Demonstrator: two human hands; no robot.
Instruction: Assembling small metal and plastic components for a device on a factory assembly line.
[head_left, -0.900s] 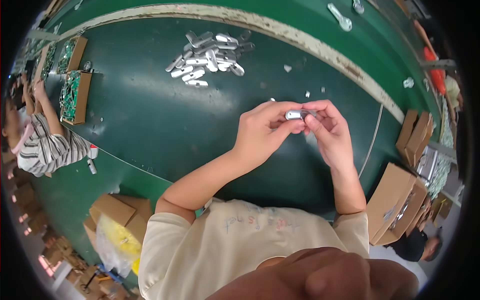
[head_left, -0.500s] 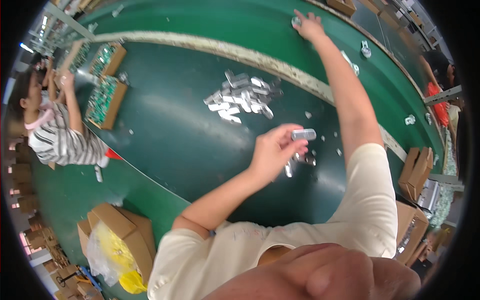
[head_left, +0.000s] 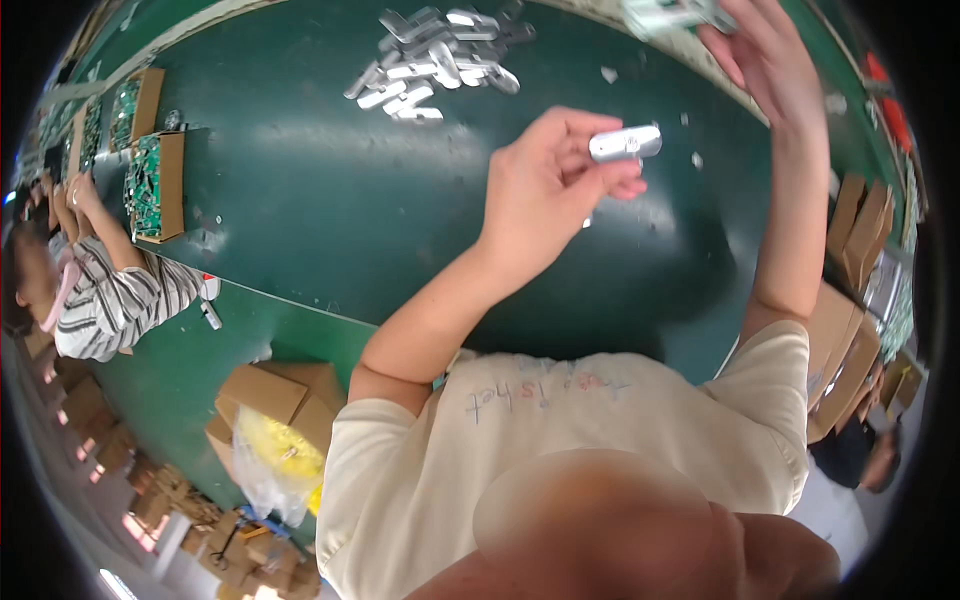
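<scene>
My left hand (head_left: 545, 185) is raised over the dark green table (head_left: 320, 210) and pinches a small silver metal part (head_left: 626, 144) between thumb and fingers. My right hand (head_left: 765, 55) is stretched out to the far upper right, fingers closed around a pale greenish-white piece (head_left: 665, 14) at the top edge of the view. A heap of several similar silver metal parts (head_left: 430, 60) lies on the table, up and to the left of my left hand.
Open cardboard boxes of green circuit boards (head_left: 150, 170) stand at the left. A person in a striped top (head_left: 110, 300) works there. Cardboard boxes (head_left: 270, 400) and a yellow bag (head_left: 285, 450) lie below the table edge; more cartons (head_left: 850, 300) at the right.
My right hand has left the silver part and reached far across the table, then closed on a pale piece. My left hand keeps holding the silver part. The view has swung closer.
</scene>
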